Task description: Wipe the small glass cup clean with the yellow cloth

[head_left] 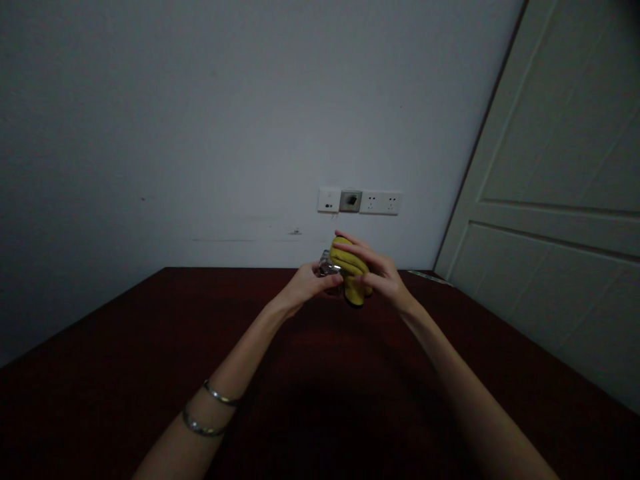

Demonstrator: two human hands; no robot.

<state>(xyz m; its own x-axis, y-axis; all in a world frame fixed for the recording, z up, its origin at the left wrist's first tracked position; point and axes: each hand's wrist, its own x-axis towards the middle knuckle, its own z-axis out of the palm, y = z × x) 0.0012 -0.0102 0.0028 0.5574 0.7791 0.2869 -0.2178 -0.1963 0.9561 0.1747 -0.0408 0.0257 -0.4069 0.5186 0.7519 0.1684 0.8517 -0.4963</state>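
Just above the far part of the dark red table, both hands meet near the middle of the view. My left hand [306,285] is closed around a small shiny object [329,265], clear or silvery like glass; its exact kind is too small and too covered to tell. A yellow cloth with a dark edge [354,287] is bunched in my right hand [383,272], fingers over its top and thumb on its near side. The cloth presses against the right side of the shiny object.
Under my arms spreads a dark red tabletop [310,353], its far edge against a pale wall [225,133]. Wall sockets and switches [371,202] sit beyond my hands. A panelled white door [560,200] stands along the right side.
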